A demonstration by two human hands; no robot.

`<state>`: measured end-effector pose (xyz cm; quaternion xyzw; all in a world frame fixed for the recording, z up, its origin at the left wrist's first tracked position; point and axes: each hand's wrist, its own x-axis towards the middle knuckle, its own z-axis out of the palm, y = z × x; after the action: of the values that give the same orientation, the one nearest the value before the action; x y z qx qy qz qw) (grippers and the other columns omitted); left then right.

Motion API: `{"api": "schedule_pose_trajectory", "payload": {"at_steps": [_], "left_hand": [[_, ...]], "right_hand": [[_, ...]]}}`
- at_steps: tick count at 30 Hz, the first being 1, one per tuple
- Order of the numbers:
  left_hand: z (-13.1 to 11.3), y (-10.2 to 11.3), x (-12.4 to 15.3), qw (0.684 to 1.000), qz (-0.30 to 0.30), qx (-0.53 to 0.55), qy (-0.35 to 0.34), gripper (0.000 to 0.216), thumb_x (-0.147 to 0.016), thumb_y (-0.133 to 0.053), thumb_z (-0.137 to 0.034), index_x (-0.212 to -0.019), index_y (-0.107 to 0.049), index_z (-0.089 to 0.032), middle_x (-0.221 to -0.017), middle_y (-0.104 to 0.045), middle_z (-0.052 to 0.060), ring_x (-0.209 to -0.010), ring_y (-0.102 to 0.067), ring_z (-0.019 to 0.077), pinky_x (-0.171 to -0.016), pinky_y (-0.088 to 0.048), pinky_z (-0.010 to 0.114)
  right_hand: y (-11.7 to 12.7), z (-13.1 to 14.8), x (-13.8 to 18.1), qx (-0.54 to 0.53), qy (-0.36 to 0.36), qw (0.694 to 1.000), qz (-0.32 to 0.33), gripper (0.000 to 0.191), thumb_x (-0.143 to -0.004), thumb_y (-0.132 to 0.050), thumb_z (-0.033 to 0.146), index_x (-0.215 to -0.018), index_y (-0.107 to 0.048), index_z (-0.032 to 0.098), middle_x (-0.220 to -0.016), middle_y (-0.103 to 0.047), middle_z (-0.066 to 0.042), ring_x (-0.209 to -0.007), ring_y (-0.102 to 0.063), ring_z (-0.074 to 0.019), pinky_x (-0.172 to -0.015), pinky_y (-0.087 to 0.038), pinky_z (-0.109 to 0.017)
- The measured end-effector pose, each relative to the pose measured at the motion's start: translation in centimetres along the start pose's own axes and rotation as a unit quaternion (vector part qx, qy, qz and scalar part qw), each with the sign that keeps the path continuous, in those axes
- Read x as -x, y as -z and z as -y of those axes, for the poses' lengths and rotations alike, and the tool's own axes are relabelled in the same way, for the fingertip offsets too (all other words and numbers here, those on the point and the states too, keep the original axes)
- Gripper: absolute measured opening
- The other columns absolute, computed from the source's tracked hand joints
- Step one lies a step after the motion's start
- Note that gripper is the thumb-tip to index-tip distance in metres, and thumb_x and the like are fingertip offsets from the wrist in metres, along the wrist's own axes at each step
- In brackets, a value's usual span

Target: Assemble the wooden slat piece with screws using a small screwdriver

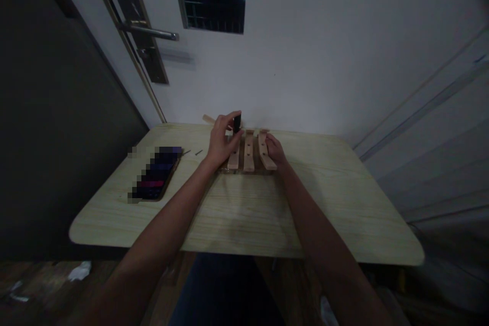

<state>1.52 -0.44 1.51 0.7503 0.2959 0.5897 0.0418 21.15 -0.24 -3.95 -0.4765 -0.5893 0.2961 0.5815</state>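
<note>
Three short wooden slats [249, 150] lie side by side near the far edge of a pale wooden table [244, 214]. My left hand [221, 141] is above the leftmost slat, its fingers pinched on a small dark upright object [237, 123] that may be a tool handle. My right hand [275, 152] rests against the right side of the rightmost slat [265, 148], fingers curled on it. Behind my left hand another wooden piece [208, 119] pokes out.
A phone [157, 173] lies on the table's left part, with two small dark screws or nails [193, 153] beside it. A white wall stands right behind the table. A door with a metal lever handle [153, 32] is at the left. Scraps of paper [80, 271] lie on the floor.
</note>
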Motion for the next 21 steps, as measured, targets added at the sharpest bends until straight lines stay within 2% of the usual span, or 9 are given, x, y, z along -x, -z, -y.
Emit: {"api": "schedule_pose_trajectory", "payload": {"at_steps": [5, 11, 16, 21], "left_hand": [[-0.09, 0.07, 0.00, 1.000, 0.008, -0.005, -0.003, 0.043, -0.091, -0.057, -0.045, -0.131, -0.053, -0.028, -0.098, -0.062, 0.005, -0.082, -0.057, 0.0170, -0.076, -0.051, 0.034], [0.46, 0.02, 0.25, 1.000, -0.011, 0.006, 0.017, 0.055, -0.093, -0.051, -0.052, -0.141, -0.040, -0.028, -0.109, -0.062, 0.008, -0.083, -0.060, 0.0166, -0.075, -0.052, 0.033], [0.52, 0.12, 0.27, 1.000, -0.004, 0.026, 0.015, 0.047, -0.095, -0.047, -0.049, -0.135, -0.045, -0.026, -0.118, -0.061, 0.009, -0.090, -0.062, 0.0183, -0.078, -0.053, 0.034], [0.10, 0.31, 0.12, 0.997, 0.020, 0.067, 0.023, 0.044, -0.096, -0.044, -0.044, -0.137, -0.041, -0.028, -0.108, -0.063, 0.007, -0.089, -0.063, 0.0177, -0.081, -0.053, 0.035]], "right_hand": [[-0.09, -0.11, -0.03, -0.005, -0.009, 1.000, 0.000, 0.028, -0.084, -0.044, 0.046, -0.077, -0.059, 0.023, -0.077, -0.063, -0.003, -0.074, -0.055, -0.0196, -0.073, -0.046, -0.035], [-0.09, -0.26, 0.03, -0.014, -0.015, 1.000, 0.006, 0.029, -0.083, -0.044, 0.047, -0.077, -0.058, 0.023, -0.074, -0.061, -0.003, -0.071, -0.053, -0.0190, -0.069, -0.045, -0.034], [-0.10, -0.15, -0.04, -0.011, -0.013, 1.000, 0.004, 0.030, -0.081, -0.045, 0.051, -0.074, -0.055, 0.024, -0.072, -0.059, -0.002, -0.071, -0.052, -0.0196, -0.070, -0.043, -0.034], [-0.17, 0.18, 0.15, -0.009, -0.009, 1.000, -0.001, 0.030, -0.082, -0.044, 0.051, -0.075, -0.055, 0.024, -0.077, -0.061, -0.004, -0.076, -0.054, -0.0205, -0.075, -0.045, -0.036]]}}
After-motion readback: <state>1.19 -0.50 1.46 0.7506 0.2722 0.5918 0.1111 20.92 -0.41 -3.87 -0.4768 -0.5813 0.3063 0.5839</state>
